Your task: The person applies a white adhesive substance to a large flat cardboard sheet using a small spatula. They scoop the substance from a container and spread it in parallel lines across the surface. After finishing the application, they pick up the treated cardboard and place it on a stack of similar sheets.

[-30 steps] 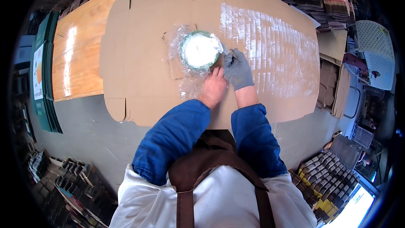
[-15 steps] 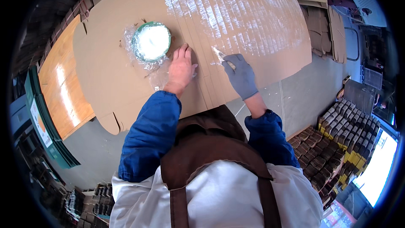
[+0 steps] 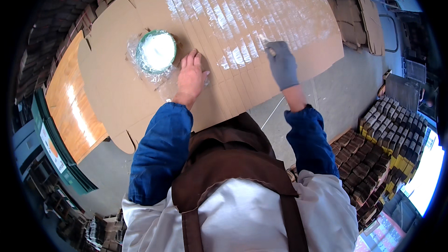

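Note:
A large flat cardboard sheet (image 3: 109,60) lies before me, its right half streaked with white paste (image 3: 242,9). My right hand (image 3: 283,65), in a grey glove, is closed round a brush (image 3: 263,38) whose tip meets the streaked part; motion blurs it a little. My left hand (image 3: 190,77) is bare and rests on the cardboard with its fingers stretched out, holding nothing. Just left of it stands a round green tub (image 3: 175,52) of white paste, with crumpled clear plastic film (image 3: 135,60) around its base.
An orange-brown wooden board (image 3: 72,102) shows past the sheet's left edge, beside dark green panels (image 3: 65,149). Stacked bundles (image 3: 361,158) stand on the floor at the right. More cardboard (image 3: 347,18) lies beyond the sheet's far right.
My right hand has carried the brush right and farther away, and fresh white streaks lie where it was. The view has shifted a little; my left hand still rests beside the tub.

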